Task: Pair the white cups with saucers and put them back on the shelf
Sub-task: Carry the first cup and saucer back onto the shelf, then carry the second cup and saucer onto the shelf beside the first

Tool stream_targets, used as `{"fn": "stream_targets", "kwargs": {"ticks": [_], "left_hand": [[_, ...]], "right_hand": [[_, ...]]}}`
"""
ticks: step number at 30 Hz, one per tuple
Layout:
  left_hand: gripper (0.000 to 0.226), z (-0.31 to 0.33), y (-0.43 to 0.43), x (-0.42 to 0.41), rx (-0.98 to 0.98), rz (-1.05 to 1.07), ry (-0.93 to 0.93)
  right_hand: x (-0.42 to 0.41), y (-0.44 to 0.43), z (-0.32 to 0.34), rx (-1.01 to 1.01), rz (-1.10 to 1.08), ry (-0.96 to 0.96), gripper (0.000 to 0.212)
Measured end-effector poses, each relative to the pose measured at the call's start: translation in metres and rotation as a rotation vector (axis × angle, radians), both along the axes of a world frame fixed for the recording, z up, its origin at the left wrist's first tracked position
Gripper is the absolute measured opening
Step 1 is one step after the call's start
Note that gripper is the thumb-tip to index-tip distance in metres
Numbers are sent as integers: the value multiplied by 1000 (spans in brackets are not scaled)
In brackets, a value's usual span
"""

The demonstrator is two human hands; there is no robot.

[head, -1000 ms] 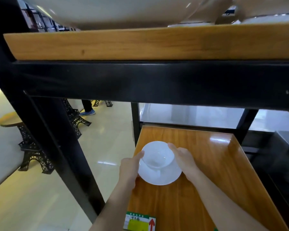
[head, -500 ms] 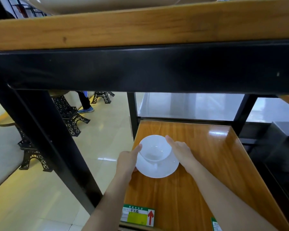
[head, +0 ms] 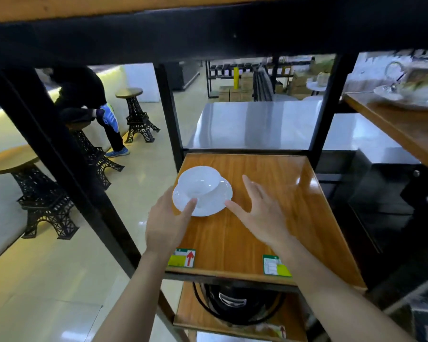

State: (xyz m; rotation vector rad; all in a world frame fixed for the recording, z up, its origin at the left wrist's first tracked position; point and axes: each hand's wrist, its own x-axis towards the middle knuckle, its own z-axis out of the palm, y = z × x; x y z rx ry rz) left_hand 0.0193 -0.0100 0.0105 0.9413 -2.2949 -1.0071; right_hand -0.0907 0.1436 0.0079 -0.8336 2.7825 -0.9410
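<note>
A white cup sits in a white saucer on the left part of the wooden shelf. My left hand grips the saucer's near-left rim, thumb on top. My right hand hovers open just right of the saucer, fingers spread, its thumb tip close to the rim but holding nothing.
Black frame posts and a thick beam overhead bound the shelf. Price tags mark its front edge. A dark appliance lies on the shelf below. A glass dish stands on the right shelf. A person sits on a stool at left.
My right hand has let go of the cup and pulled back to the right, opening. The view has dropped lower, and the left hand stays on the saucer.
</note>
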Motion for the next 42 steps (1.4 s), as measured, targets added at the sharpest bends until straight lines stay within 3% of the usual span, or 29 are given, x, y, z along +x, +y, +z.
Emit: {"fn": "stream_targets", "kwargs": {"ticks": [4, 9, 14, 18, 26, 33, 39, 42], "left_hand": [[70, -3, 39, 28, -128, -83, -58], [72, -1, 84, 56, -89, -237, -69], [69, 7, 142, 79, -209, -444, -36], [66, 8, 196, 101, -236, -618, 15], [78, 8, 378, 147, -173, -1099, 11], [68, 8, 569, 213, -180, -1409, 28], [74, 3, 753, 314, -131, -1714, 46], [70, -1, 826, 374, -88, -1824, 22]], "right_hand": [[29, 36, -1, -22, 29, 47, 83], [76, 90, 6, 74, -18, 83, 85], [125, 162, 14, 26, -203, 240, 85], [177, 229, 17, 89, -371, 216, 84], [313, 412, 18, 138, -827, 197, 87], [449, 577, 14, 189, -1222, 174, 86], [581, 715, 7, 271, -1486, 204, 100], [652, 770, 1, 293, -1602, 165, 95]]}}
